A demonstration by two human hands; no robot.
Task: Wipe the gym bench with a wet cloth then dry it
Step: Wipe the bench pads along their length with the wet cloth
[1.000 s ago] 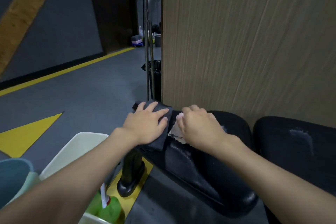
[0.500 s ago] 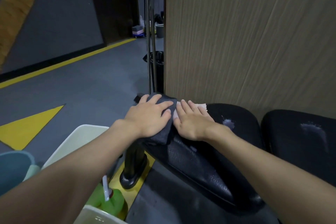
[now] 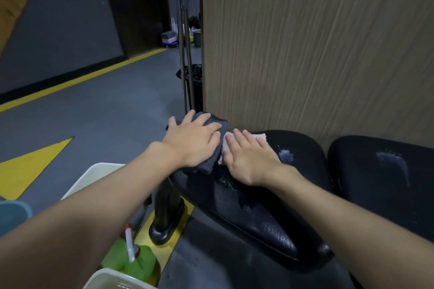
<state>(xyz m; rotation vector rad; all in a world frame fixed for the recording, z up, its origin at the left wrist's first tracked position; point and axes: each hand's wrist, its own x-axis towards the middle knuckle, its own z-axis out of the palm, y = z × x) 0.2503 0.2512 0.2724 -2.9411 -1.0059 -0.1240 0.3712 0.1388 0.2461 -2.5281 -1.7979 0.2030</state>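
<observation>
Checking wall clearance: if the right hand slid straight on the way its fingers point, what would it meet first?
Probably the wood panel behind the bench, passing close by the dark cloth; depth is unclear.

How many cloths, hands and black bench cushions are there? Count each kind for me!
Cloths: 2, a dark grey cloth under the left hand and a white cloth under the right hand.
Hands: 2.
Black bench cushions: 2, the near cushion and the right cushion.
Total: 6.
</observation>
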